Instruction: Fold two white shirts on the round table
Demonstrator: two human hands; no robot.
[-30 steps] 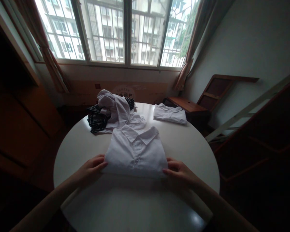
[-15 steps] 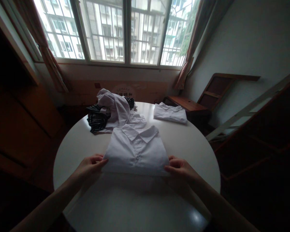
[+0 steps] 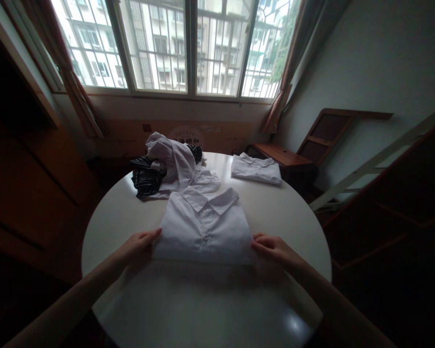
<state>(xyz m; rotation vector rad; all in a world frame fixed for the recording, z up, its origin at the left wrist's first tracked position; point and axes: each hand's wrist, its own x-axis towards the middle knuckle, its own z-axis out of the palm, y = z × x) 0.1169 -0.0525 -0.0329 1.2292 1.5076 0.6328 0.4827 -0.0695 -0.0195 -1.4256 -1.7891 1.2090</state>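
A folded white shirt lies face up in the middle of the round table, its collar pointing away from me and its button placket running down the centre. At its left edge, my left hand has its fingers closed, with the tips at the fabric. My right hand pinches the right edge near the lower corner. The undersides of both hands' fingers are partly hidden.
The white round table also carries a rumpled pile of light clothes with a black striped garment at back left. Another folded white shirt lies at back right. Beyond it stands a wooden chair.
My left hand has shifted slightly up along the shirt's left edge. Both thumbs have slid off the top of the fabric to its edges. The shirt has hardly moved.
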